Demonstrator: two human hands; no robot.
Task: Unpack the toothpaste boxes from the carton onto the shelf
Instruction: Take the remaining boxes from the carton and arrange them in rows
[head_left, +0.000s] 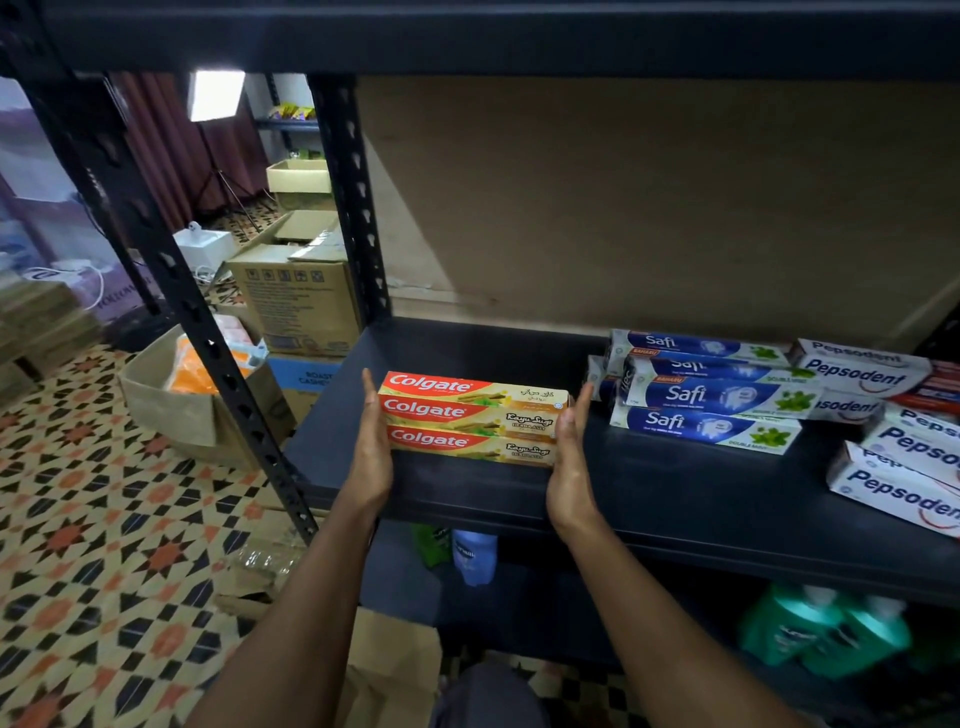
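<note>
Three Colgate boxes on shelf, left of Safi boxes. Left hand and right hand press opposite ends, fingers straight, held together.

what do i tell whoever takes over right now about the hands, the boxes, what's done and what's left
Left grip: open, flat fingers press the left end of three Colgate boxes.
Right grip: open, pressing their right end.
The boxes are at the left front of the shelf; not yet released.
Done: Safi boxes and Pepsodent boxes lie on the shelf to the right.
Left: let go and square them up; how many remain to unpack cannot be seen.
</note>
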